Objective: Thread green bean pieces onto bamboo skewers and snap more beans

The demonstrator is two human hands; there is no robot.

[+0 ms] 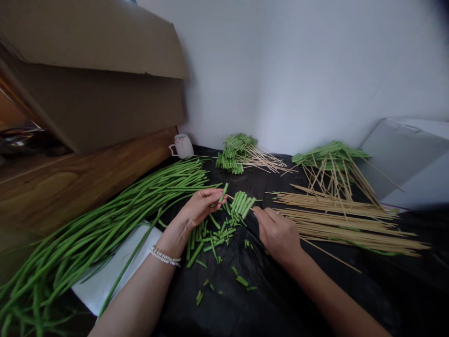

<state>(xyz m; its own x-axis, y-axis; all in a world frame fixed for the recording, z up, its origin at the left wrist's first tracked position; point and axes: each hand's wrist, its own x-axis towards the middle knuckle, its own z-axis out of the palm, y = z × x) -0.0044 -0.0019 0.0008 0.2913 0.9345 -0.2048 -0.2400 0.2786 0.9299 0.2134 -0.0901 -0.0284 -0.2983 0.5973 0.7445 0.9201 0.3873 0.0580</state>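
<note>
My left hand pinches a short green bean piece between thumb and fingers. My right hand is closed on a thin bamboo skewer whose far end carries a row of threaded bean pieces. The loose piece sits just left of that row, near the skewer's tip. Cut bean pieces lie scattered on the black sheet under and between both hands. A pearl bracelet is on my left wrist.
A big pile of long green beans stretches along the left. Loose bamboo skewers lie on the right. Finished bean skewers are stacked at the back middle and back right. A white mug and a cardboard box stand back left.
</note>
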